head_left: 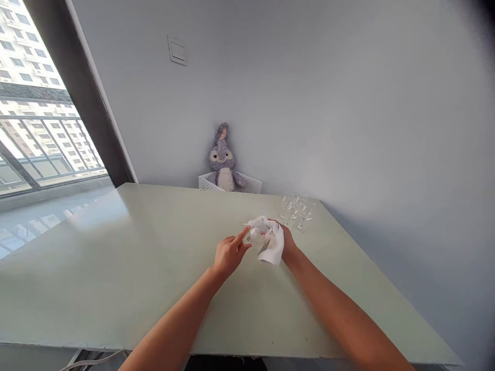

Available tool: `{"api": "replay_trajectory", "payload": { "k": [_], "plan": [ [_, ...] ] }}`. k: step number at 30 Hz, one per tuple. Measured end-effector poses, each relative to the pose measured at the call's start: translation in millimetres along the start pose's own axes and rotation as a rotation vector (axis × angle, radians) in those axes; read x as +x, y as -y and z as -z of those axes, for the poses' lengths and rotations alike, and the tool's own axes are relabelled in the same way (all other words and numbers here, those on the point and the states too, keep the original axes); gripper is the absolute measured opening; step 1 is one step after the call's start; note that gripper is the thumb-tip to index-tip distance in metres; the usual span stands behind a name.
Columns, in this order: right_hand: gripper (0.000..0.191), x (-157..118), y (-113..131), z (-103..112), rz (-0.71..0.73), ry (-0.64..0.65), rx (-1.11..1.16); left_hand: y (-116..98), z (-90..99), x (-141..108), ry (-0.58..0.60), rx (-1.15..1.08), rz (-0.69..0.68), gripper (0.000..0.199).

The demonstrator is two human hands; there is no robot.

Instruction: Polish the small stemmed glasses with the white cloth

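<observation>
A clear glass (253, 236) is held above the table, partly wrapped in a white cloth (273, 250). My left hand (229, 253) grips the uncovered end of the glass between thumb and index finger. On the other side, my right hand (288, 242) is closed around the cloth, and its fingers are mostly hidden behind and inside the folds. The cloth's lower corner hangs down toward the tabletop. Just beyond my right hand stands a group of several clear stemmed glasses (302, 214).
The pale green table (154, 268) meets a grey wall at its far and right sides. Behind the far edge, a purple plush toy (225, 165) sits in a white perforated basket (253, 185). A window is at left. A white cable (96, 359) runs below the near edge.
</observation>
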State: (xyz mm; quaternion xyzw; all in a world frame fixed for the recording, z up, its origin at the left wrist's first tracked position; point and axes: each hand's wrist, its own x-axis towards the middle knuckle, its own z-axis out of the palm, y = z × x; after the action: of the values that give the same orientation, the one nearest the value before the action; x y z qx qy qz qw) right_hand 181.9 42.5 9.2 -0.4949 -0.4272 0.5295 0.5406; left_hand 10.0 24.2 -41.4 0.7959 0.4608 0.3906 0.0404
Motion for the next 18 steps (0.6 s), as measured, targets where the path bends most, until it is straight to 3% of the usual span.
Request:
{"api": "replay_trajectory", "payload": {
  "k": [4, 6, 9, 14, 18],
  "plan": [
    [0.036, -17.4, -26.9, -30.1, -0.024, -0.07, 0.153, -9.3, -8.9, -0.4, -0.01, -0.166, 0.239, 0.048],
    [0.047, -26.3, -42.7, -48.1, 0.004, -0.026, 0.201, -12.0, -13.0, -1.9, -0.029, -0.271, 0.322, 0.051],
    [0.048, -33.4, -62.2, -64.1, 0.105, 0.028, 0.126, -11.9, -15.1, -3.8, -0.059, -0.471, 0.433, 0.054],
    [0.049, -21.4, -63.8, -50.1, 0.134, 0.039, -0.064, -6.7, -3.3, 1.9, 0.1, -0.776, 0.346, 0.054],
    [0.036, -16.3, -48.6, -31.9, 0.335, 0.042, -0.39, -8.1, 9.3, 9.7, 0.205, -1.214, 0.5, 0.051]
  ]
}}
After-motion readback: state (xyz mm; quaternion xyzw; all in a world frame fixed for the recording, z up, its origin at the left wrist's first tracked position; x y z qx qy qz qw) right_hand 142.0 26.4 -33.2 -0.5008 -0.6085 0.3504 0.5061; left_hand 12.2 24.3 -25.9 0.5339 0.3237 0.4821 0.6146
